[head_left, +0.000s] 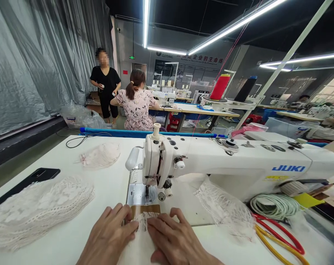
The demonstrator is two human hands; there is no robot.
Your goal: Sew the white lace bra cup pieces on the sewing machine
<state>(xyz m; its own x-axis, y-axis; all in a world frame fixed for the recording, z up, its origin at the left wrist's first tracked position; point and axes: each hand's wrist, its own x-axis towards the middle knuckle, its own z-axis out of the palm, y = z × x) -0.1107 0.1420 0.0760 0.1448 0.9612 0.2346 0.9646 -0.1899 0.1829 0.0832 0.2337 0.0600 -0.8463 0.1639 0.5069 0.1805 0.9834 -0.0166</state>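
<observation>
Just in front of the needle plate (139, 194), a narrow piece of white lace (142, 222) lies between my hands. My left hand (109, 230) closes its thumb and fingers on the lace's left edge. Fingers bent, my right hand (174, 235) presses on the lace from the right side. The presser foot (147, 191) of the white sewing machine (211, 154) sits a short way beyond my fingertips, apart from the lace. Part of the fabric is hidden under my hands.
Stacked lace (40, 209) lies at the left, over a black phone (45, 173). A smaller lace bundle (100, 155) rests behind. Right of the needle are more lace (224, 209), coiled pale cord (274, 206) and red-and-yellow handles (283, 235). Two people are beyond the table.
</observation>
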